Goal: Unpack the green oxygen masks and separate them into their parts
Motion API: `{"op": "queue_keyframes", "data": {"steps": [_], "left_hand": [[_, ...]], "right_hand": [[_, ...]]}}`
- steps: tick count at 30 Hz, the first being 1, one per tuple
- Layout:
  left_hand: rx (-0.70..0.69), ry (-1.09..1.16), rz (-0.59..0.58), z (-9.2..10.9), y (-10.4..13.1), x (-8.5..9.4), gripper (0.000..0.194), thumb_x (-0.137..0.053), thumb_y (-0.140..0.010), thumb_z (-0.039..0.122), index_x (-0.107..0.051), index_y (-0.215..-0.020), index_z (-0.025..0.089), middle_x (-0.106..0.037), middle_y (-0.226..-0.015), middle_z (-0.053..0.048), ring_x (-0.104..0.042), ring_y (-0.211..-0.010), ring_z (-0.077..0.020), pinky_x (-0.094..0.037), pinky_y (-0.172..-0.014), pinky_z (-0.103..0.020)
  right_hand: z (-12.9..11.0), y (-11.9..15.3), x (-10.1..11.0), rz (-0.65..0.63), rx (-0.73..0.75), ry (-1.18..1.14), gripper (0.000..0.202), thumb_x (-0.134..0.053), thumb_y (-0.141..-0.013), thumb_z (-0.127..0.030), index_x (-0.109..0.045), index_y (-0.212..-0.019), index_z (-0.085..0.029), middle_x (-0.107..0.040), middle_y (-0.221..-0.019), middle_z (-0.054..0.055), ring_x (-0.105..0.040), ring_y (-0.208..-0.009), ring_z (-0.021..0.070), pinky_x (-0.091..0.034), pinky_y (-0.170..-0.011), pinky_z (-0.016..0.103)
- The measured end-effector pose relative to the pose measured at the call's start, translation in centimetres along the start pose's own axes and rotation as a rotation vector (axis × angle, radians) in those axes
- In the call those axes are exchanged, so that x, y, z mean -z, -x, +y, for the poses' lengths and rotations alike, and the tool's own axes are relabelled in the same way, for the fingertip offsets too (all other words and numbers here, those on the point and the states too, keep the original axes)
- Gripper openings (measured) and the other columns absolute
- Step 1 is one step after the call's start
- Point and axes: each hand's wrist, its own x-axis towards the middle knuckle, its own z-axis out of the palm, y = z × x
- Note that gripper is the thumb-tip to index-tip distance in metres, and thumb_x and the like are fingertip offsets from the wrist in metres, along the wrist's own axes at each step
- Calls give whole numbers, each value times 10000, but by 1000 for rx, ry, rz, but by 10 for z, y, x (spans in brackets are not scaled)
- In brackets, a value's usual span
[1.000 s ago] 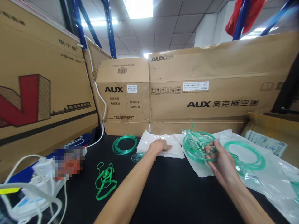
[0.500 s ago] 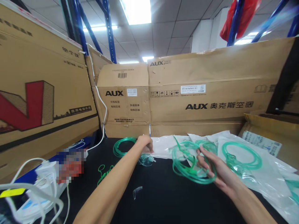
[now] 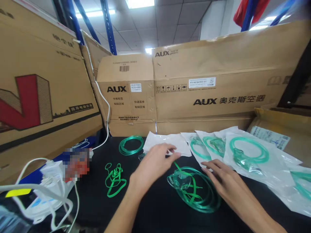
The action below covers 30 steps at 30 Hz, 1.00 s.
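A clear green mask with a coil of green tubing and a green strap lies on the black table. Just above its left part is my left hand, thumb and fingers apart, near the upper end of the strap. My right hand is at the coil's right side, fingers spread and nothing held. Behind my left hand a clear piece is mostly hidden. A second tubing coil sits at the back, and a bundle of green straps lies at the left.
A white pouch lies behind my left hand. Several pouches with green masks and tubing cover the right side. A power strip with white cables is at the left. Cardboard boxes wall the back.
The mask and tubing held in my right hand now rest on the table, and that hand has opened. My left hand has moved right and nearer, over them. The view has tilted downward.
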Motion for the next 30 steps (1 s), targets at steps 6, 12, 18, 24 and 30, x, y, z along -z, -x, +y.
{"op": "queue_keyframes", "data": {"steps": [6, 12, 18, 24, 30], "left_hand": [[73, 344, 179, 1, 25, -50, 289, -534, -1041, 428, -759, -1049, 245, -773, -1036, -33, -691, -949, -225, -490, -897, -331], [367, 810, 276, -2, 38, -85, 487, -549, -988, 640, -708, -1086, 190, -770, -1083, -103, -719, -1051, -262, -523, -933, -349], [500, 1126, 349, 28, 44, -112, 720, -789, -816, 600, -560, -1335, 158, -776, -1128, -161, -747, -1053, -288, -559, -905, -348], [475, 978, 398, 35, 41, -121, 415, -790, -794, 416, -600, -1091, 197, -769, -889, -65, -739, -822, -243, -562, -763, -316], [509, 1002, 424, 28, 43, -126, 359, -782, -787, 396, -617, -1039, 202, -776, -908, -69, -748, -855, -254, -555, -758, -313]], "right_hand": [[-14, -12, -32, -155, 298, 77, 277, -484, -1001, -223, -755, -1043, -260, -680, -996, 101, -626, -966, 307, -528, -889, 476], [-11, -3, -42, -158, 226, -5, 203, -390, -1101, -280, -587, -1058, -263, -668, -974, 46, -666, -865, 205, -553, -801, 314], [-14, 1, -40, -128, 129, -84, 149, -403, -1098, -319, -542, -1074, -273, -714, -995, 36, -713, -898, 197, -555, -818, 281], [-13, 1, -40, -123, 98, -112, 158, -492, -1071, -374, -611, -1045, -273, -764, -1052, 49, -745, -979, 238, -557, -855, 298], [-20, 2, -38, -150, 127, -95, 253, -423, -1097, -385, -612, -976, -268, -739, -934, 20, -716, -848, 206, -528, -776, 271]]}}
